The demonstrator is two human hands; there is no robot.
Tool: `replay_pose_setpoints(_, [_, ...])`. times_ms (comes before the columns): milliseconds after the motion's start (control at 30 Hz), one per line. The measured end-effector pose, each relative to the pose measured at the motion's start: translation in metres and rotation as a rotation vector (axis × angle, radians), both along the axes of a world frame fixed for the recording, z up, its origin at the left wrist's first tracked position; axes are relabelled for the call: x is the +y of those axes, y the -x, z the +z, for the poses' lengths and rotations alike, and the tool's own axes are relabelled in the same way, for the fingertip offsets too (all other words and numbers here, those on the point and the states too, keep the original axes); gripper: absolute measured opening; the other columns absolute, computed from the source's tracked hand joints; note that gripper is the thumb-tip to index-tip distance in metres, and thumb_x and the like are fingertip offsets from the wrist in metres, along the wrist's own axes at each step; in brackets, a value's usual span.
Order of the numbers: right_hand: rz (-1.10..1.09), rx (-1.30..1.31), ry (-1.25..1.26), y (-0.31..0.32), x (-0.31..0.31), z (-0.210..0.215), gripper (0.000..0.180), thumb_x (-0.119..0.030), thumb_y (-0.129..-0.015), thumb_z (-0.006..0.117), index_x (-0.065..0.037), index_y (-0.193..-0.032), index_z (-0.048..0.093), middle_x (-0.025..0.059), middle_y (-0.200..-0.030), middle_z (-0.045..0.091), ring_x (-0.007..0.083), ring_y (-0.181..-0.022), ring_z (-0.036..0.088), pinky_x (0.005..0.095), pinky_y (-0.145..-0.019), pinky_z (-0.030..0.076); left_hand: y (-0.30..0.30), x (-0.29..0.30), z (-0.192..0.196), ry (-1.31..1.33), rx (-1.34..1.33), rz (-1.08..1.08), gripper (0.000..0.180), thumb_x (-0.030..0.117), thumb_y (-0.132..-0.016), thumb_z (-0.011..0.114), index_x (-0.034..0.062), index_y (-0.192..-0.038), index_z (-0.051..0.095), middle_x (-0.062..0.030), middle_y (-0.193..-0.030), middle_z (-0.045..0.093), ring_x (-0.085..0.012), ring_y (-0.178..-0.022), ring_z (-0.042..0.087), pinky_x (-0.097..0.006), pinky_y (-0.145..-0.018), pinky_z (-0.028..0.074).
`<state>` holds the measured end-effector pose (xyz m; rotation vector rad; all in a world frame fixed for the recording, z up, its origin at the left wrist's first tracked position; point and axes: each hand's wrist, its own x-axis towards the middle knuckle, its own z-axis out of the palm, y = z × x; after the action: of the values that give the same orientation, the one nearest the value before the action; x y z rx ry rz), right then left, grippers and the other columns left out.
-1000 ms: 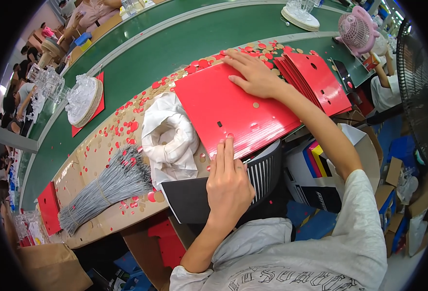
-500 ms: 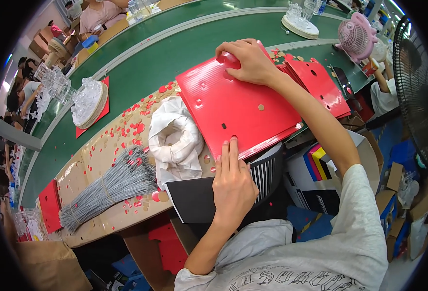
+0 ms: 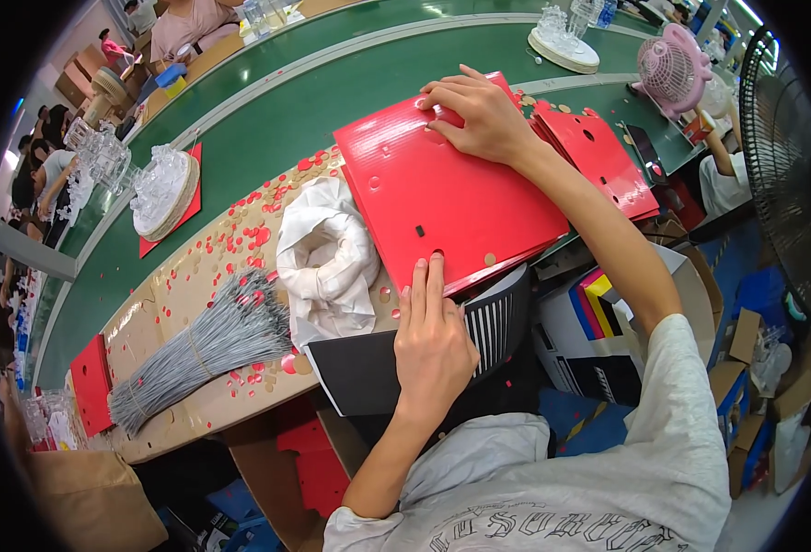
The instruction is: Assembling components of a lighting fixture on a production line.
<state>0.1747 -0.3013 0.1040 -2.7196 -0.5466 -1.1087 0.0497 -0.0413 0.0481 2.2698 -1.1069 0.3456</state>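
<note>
While the red plastic sheet stack point(image 3: 488, 202) lies on the desk point(image 3: 212, 405) in front of the wearer, the right hand point(image 3: 483, 120) curls at its far edge; can't tell if it's gripping. Left hand point(image 3: 435, 345) rests two extended fingers on the near edge, clenching nothing visible.

Progress, my read: fanned red sheets point(image 3: 598, 156) at right have openings cleared; top sheet shows one dark slot point(image 3: 419, 231), other outlines too unclear to call. Loose discs point(image 3: 253, 235) litter the desk.

Clutter: crumpled white wrap point(image 3: 327, 276) just beside the stack, grey wire bundle point(image 3: 203, 345) further left, black panel point(image 3: 355, 373) crowding the left hand, pink fan point(image 3: 670, 69) beyond.
</note>
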Motion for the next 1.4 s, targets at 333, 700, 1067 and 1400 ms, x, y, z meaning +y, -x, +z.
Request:
replay_pose_setpoints(333, [-0.029, -0.096, 0.008, 0.004, 0.007, 0.008, 0.025, -0.021, -0.079, 0.074, -0.008, -0.098, 0.064, 0.0069, -0.096, 0.069, 0.0271, -0.093, 0.065, 0.0398, -0.090, 0.048, 0.000, 0.000, 0.000, -0.007, -0.005, 0.009, 0.012, -0.001, -0.082, 0.060, -0.0127, -0.080, 0.060, -0.0263, -0.141, 0.048, -0.0432, -0.130, 0.048, -0.052, -0.104, 0.044])
replay_pose_setpoints(700, [-0.070, -0.157, 0.077, 0.018, -0.005, 0.046, 0.036, -0.013, -0.078, 0.074, -0.013, -0.113, 0.066, 0.0071, -0.107, 0.070, 0.0269, -0.104, 0.065, 0.0414, -0.102, 0.045, -0.002, 0.008, 0.004, 0.213, 0.010, -0.097, 0.012, 0.001, -0.080, 0.061, -0.0063, -0.072, 0.056, -0.0248, -0.140, 0.051, -0.0442, -0.132, 0.047, -0.052, -0.104, 0.042])
replay_pose_setpoints(1067, [-0.499, 0.363, -0.319, 0.096, -0.263, 0.016, 0.047, -0.010, -0.083, 0.058, -0.021, -0.128, 0.066, 0.0046, -0.084, 0.063, 0.0137, -0.079, 0.056, 0.0287, -0.076, 0.047, -0.008, 0.056, 0.028, 0.359, 0.226, -0.109, 0.017, 0.001, -0.085, 0.046, -0.0069, -0.073, 0.054, -0.0225, -0.107, 0.065, -0.0477, -0.117, 0.055, -0.050, -0.096, 0.044])
replay_pose_setpoints(1400, [-0.553, 0.579, -0.483, 0.117, -0.233, -0.045, 0.057, -0.003, -0.079, 0.054, -0.024, -0.132, 0.064, 0.0091, -0.103, 0.068, 0.0162, -0.089, 0.057, 0.0275, -0.085, 0.046, -0.014, 0.052, 0.037, 0.302, 0.228, -0.057, 0.021, 0.003, -0.088, 0.044, -0.0073, -0.072, 0.053, -0.0230, -0.110, 0.063, -0.0447, -0.120, 0.053, -0.049, -0.098, 0.042])
